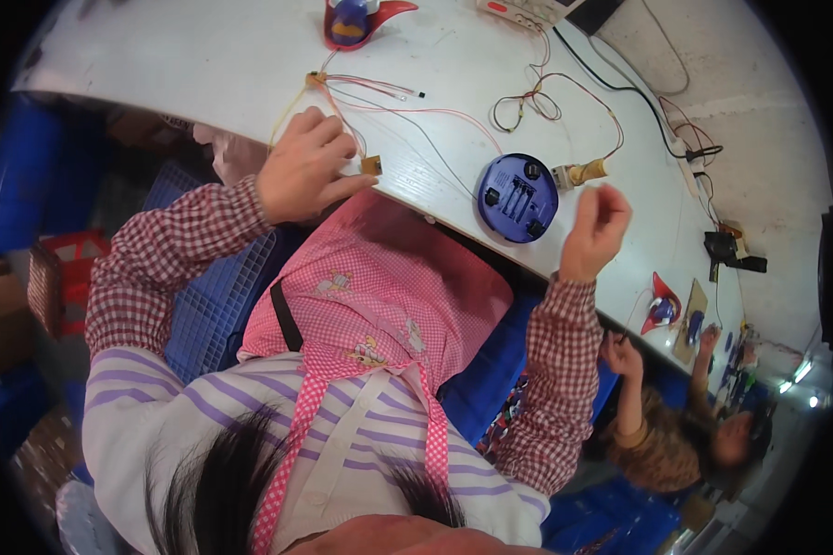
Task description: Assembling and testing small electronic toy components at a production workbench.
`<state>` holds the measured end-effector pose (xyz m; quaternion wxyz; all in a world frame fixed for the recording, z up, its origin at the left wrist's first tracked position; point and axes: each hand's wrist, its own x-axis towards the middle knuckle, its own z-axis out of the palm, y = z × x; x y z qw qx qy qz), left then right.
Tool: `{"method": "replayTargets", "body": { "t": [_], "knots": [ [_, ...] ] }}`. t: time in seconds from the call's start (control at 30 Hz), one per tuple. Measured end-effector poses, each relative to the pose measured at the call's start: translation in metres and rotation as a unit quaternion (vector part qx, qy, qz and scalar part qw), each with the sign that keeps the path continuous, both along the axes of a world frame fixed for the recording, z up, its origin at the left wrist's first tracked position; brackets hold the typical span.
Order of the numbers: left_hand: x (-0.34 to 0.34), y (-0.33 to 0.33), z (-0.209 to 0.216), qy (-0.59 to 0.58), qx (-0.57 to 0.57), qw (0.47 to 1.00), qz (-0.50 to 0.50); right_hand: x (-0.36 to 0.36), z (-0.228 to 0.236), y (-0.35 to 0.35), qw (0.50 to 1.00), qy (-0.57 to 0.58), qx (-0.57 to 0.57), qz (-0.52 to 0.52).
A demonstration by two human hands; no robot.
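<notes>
My left hand is at the table's near edge, thumb stretched out apart from the half-bent fingers. Beside its thumb is a small yellow-brown piece on wires, like a little circuit board. Thin wires run from a tan knot above that hand. A pinkish wire and a grey one lead to a round purple plastic base with dark slots and black fittings. My right hand is raised right of the base, fingers curled together; what they hold, if anything, is hidden. Just beyond it lies a connector with yellow wrapping.
A red and purple plastic part lies at the far side of the white table. A power-supply-like box stands behind, with cables along the wall. At right a co-worker sits near another red part. Blue crates are at left.
</notes>
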<state>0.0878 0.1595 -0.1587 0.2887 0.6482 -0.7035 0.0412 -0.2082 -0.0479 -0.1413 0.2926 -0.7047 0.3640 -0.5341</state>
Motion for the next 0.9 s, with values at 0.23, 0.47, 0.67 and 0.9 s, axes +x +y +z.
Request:
{"method": "replayTargets", "body": {
  "t": [0.23, 0.47, 0.67, 0.9],
  "knots": [
    [-0.013, -0.018, -0.013, 0.173, 0.013, 0.985, 0.008, 0.074, -0.002, 0.087, 0.932, 0.216, -0.052, 0.286],
    [-0.004, -0.017, -0.018, 0.46, 0.101, 0.882, -0.009, 0.129, -0.031, 0.087, 0.941, 0.138, -0.076, 0.299],
    [0.0, -0.017, -0.01, 0.535, 0.15, 0.832, -0.012, 0.131, -0.04, 0.082, 0.947, 0.115, -0.065, 0.292],
    [0.003, -0.018, -0.008, 0.552, 0.196, 0.811, -0.001, 0.134, -0.045, 0.086, 0.955, 0.08, -0.058, 0.28]
  ]
}}
